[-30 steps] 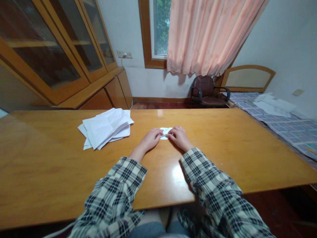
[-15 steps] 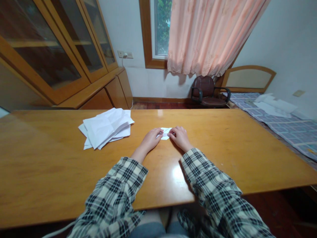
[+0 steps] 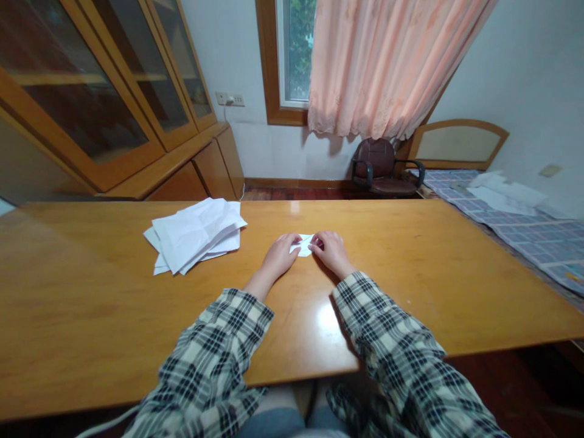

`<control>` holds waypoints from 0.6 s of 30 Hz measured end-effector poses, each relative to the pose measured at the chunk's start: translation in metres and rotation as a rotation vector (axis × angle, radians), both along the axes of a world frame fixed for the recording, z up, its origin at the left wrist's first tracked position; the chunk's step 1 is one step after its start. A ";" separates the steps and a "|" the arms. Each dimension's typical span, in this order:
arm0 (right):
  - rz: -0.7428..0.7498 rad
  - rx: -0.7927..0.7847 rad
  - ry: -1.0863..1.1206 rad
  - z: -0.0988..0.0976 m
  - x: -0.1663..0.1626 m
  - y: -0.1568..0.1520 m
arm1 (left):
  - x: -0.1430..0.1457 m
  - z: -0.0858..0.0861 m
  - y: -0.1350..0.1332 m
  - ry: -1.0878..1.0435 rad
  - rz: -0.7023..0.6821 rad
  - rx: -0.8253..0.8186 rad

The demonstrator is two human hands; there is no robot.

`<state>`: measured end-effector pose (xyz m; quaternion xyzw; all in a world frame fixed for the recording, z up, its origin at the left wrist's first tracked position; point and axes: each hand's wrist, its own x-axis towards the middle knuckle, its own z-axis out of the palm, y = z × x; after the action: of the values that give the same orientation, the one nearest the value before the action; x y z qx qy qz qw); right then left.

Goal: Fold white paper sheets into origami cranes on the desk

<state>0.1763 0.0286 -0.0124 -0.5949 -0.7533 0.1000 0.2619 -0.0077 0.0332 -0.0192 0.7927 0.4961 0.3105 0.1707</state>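
Observation:
A small piece of folded white paper lies on the wooden table between my two hands. My left hand has its thumb and fingers at the paper's left edge. On the opposite edge, my right hand pinches the paper with curled fingers. Both hands rest low, close to the tabletop. The outer ends of the paper are hidden under my fingers. Creases show on its visible face, though their exact shape is too small to make out.
A loose stack of white paper sheets lies to the left on the table. Beyond the table stand a glass-fronted cabinet and a brown armchair. A bed with a checked cover is at the right.
My left hand has shifted slightly at the paper's left edge, and the paper's visible fold looks different. My right hand has stayed almost in place. The paper stack has not moved.

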 end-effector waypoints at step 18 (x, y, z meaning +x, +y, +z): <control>0.129 0.051 -0.010 0.002 0.004 -0.002 | 0.002 -0.001 0.003 0.006 -0.054 0.050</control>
<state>0.1807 0.0261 -0.0107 -0.5386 -0.7938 0.0943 0.2662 -0.0058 0.0359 -0.0203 0.8107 0.4672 0.3158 0.1574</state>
